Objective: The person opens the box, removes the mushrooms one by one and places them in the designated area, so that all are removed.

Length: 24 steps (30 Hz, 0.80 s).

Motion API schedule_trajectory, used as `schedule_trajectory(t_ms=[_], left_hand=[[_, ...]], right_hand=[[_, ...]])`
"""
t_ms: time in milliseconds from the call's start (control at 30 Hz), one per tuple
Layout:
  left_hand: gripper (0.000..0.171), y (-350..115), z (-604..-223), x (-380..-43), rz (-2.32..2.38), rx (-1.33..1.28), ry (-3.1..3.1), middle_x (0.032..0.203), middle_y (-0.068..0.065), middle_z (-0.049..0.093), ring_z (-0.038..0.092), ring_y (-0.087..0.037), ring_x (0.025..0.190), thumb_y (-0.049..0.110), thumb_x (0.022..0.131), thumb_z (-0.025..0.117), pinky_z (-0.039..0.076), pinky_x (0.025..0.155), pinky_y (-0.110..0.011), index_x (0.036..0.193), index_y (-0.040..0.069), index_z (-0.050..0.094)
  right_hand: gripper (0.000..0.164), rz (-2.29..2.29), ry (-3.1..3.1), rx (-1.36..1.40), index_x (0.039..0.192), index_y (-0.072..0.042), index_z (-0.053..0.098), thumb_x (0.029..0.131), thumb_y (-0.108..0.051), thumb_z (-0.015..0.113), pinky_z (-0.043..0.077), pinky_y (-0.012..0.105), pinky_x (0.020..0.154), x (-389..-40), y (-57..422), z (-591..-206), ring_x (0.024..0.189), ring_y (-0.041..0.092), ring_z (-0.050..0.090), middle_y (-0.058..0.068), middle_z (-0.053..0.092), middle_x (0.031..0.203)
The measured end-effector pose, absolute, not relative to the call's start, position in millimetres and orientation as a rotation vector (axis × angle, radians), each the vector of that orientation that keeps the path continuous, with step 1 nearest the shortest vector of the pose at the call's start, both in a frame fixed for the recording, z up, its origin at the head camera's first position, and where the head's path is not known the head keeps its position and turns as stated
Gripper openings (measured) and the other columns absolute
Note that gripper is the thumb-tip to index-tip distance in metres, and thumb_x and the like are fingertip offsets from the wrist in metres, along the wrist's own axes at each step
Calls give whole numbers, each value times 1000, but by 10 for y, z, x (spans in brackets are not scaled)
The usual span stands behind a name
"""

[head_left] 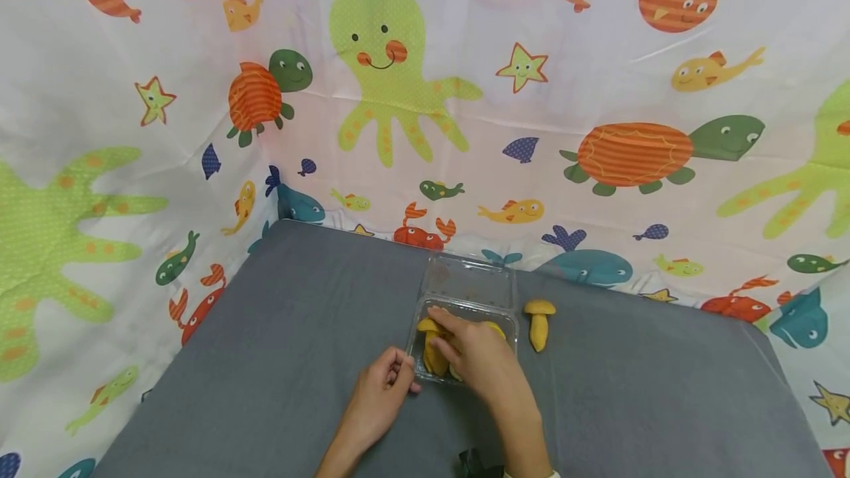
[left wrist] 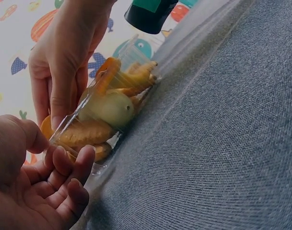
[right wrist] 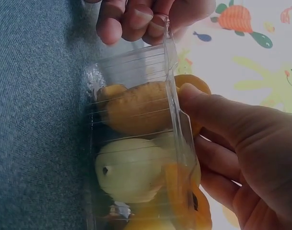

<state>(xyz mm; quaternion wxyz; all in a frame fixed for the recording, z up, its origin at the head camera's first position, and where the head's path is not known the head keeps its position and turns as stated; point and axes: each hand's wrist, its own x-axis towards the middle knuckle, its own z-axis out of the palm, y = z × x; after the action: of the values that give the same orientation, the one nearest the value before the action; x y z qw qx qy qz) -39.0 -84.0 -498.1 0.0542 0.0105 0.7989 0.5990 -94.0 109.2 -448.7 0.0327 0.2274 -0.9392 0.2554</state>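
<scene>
A clear plastic clamshell box (head_left: 465,305) lies on the grey cloth, its lid (head_left: 468,279) folded back away from me. At its near left corner, my left hand (head_left: 378,393) pinches the rim between thumb and finger. My right hand (head_left: 488,360) reaches in from above, thumb and fingers around a yellow mushroom (head_left: 434,356) at the box's left side. Beside this mushroom, the right wrist view shows a pale green round piece (right wrist: 129,170) and an orange-yellow piece (right wrist: 189,201) through the wall. The right hand covers part of the contents in the head view.
Another yellow mushroom (head_left: 539,327) lies on the cloth just right of the box. A white curtain (head_left: 465,116) with printed sea animals rises behind and along the left of the grey cloth (head_left: 299,316). A dark object (head_left: 473,463) shows near the right wrist.
</scene>
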Motion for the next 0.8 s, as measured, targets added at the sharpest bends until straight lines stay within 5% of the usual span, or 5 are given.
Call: schedule_trajectory(t_ms=[800], left_hand=[[23,-855,-4983,-395,1790,38,2412,84,-2,74,76,-19,82,28,112,55,47,62,-28,104,9,66]], right_hand=[[35,784,-2822,687,135,-21,74,101,-27,75,51,28,60,-934,1090,-4474,64,0,60,0,81,102]])
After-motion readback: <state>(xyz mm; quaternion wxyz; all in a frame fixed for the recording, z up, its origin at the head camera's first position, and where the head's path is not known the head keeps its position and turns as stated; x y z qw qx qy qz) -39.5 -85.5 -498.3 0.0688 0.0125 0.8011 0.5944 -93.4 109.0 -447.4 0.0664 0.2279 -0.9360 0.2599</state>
